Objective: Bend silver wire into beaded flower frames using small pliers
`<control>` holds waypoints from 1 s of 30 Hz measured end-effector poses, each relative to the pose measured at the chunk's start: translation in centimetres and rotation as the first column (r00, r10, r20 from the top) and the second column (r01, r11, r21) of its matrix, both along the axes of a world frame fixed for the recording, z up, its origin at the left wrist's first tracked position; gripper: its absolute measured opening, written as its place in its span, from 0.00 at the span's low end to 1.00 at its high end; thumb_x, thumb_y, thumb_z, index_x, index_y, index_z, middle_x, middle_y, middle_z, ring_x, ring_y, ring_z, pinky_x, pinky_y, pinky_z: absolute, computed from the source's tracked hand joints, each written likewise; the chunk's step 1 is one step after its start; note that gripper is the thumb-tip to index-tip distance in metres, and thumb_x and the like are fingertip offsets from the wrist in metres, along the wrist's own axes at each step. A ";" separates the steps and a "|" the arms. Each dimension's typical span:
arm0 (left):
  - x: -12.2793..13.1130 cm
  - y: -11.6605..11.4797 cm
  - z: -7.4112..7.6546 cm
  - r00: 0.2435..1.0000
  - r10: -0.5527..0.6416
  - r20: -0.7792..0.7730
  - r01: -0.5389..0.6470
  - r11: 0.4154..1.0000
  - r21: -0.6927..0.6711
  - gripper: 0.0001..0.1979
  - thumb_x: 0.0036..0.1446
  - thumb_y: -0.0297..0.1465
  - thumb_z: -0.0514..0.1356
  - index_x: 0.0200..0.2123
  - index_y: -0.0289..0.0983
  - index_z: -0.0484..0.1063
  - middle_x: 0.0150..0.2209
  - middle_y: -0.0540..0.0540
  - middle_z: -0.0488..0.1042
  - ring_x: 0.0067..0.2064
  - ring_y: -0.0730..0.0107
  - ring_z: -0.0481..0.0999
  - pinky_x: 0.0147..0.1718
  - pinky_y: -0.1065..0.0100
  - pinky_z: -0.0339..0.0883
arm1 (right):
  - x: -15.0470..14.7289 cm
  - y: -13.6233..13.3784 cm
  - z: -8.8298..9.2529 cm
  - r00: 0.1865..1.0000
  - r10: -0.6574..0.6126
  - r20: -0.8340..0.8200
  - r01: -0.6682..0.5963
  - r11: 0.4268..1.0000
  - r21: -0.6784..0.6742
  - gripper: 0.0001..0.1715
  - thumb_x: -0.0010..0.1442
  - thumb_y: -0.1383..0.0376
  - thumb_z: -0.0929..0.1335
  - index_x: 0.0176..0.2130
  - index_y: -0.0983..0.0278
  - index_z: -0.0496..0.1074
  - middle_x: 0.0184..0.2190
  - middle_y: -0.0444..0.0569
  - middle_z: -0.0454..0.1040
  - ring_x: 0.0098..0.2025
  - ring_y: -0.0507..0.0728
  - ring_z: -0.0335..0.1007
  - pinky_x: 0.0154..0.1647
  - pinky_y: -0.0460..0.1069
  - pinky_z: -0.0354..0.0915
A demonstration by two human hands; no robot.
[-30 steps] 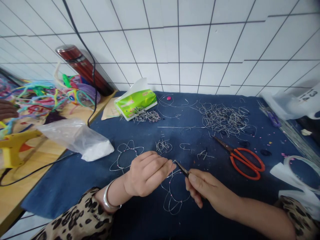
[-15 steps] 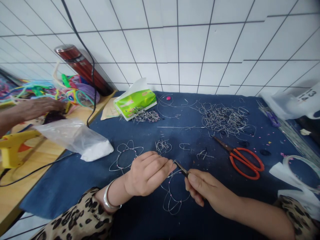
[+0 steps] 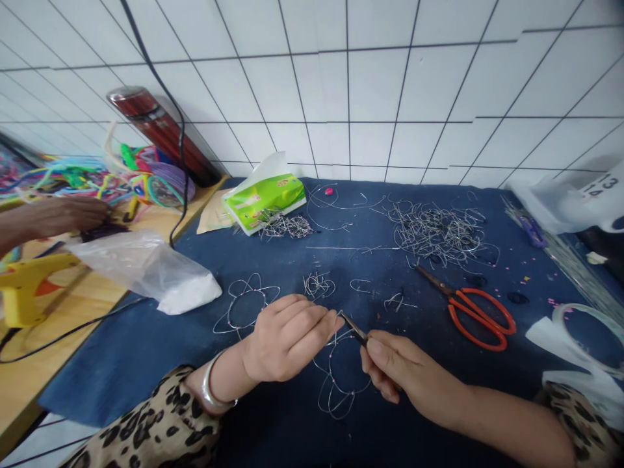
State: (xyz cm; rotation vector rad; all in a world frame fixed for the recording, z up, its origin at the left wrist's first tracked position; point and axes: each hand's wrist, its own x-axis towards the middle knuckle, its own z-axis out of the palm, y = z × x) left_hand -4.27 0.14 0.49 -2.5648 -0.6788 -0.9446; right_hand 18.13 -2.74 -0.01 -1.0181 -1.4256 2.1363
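Note:
My left hand [image 3: 285,338] is closed, pinching a thin silver wire at the top of a looped wire flower [image 3: 336,380] strung with small pink beads. My right hand [image 3: 407,374] is closed round slim dark pliers [image 3: 353,328], whose tip meets the wire right beside my left fingertips. The wire flower lies on the dark blue cloth [image 3: 146,351] under both hands. A second finished wire flower [image 3: 246,305] rests just left of my left hand.
Orange-handled scissors [image 3: 475,312] lie to the right, beyond a heap of cut wire pieces [image 3: 439,231]. A green tissue pack [image 3: 266,198], a clear plastic bag [image 3: 146,270], a yellow glue gun [image 3: 24,286] and coloured pipe cleaners [image 3: 121,179] sit left. Another person's hand [image 3: 58,218] works there.
My hands and the pliers have hardly moved. The other person's hand at the far left reached right over the wooden table, then drew back a little.

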 end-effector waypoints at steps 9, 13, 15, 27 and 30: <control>0.0 0.0 0.0 1.000 -0.004 -0.017 0.004 1.000 0.007 0.12 0.45 0.21 0.66 0.35 0.29 0.70 0.30 0.46 0.73 0.30 0.72 0.72 0.29 0.67 0.70 | 0.1 -0.1 0.1 1.000 0.000 -0.017 0.000 1.000 -0.009 0.25 0.62 0.48 0.56 0.31 0.66 0.61 0.22 0.41 0.58 0.22 0.46 0.54 0.22 0.43 0.55; 0.1 0.0 0.0 1.000 0.003 -0.015 -0.003 1.000 0.009 0.12 0.45 0.22 0.66 0.35 0.29 0.70 0.30 0.46 0.73 0.30 0.72 0.72 0.29 0.67 0.70 | 0.1 0.0 0.0 1.000 -0.004 -0.021 0.003 1.000 -0.020 0.25 0.62 0.48 0.56 0.31 0.66 0.61 0.22 0.40 0.57 0.21 0.46 0.54 0.21 0.43 0.55; 0.1 0.0 0.0 1.000 0.004 -0.014 -0.004 1.000 0.008 0.12 0.46 0.22 0.66 0.35 0.29 0.70 0.30 0.46 0.73 0.30 0.72 0.72 0.29 0.67 0.70 | 0.1 0.0 0.0 1.000 -0.003 -0.018 0.003 1.000 -0.015 0.25 0.62 0.48 0.56 0.31 0.66 0.62 0.22 0.40 0.57 0.21 0.46 0.54 0.21 0.43 0.55; 0.0 0.0 -0.2 1.000 0.013 -0.016 -0.013 1.000 -0.012 0.10 0.49 0.23 0.64 0.37 0.31 0.69 0.29 0.47 0.73 0.30 0.73 0.72 0.30 0.68 0.70 | 0.1 -0.2 -0.1 1.000 -0.006 0.029 0.007 0.998 -0.057 0.26 0.61 0.46 0.56 0.30 0.65 0.60 0.22 0.40 0.54 0.23 0.46 0.50 0.21 0.43 0.51; 0.1 0.0 -0.2 1.000 0.015 -0.024 -0.016 0.998 -0.053 0.12 0.50 0.23 0.63 0.39 0.30 0.68 0.32 0.45 0.74 0.32 0.71 0.73 0.32 0.66 0.70 | 0.1 -0.1 -0.2 0.994 -0.010 0.106 0.009 1.000 0.011 0.26 0.61 0.46 0.55 0.30 0.65 0.61 0.21 0.40 0.54 0.23 0.46 0.49 0.22 0.43 0.51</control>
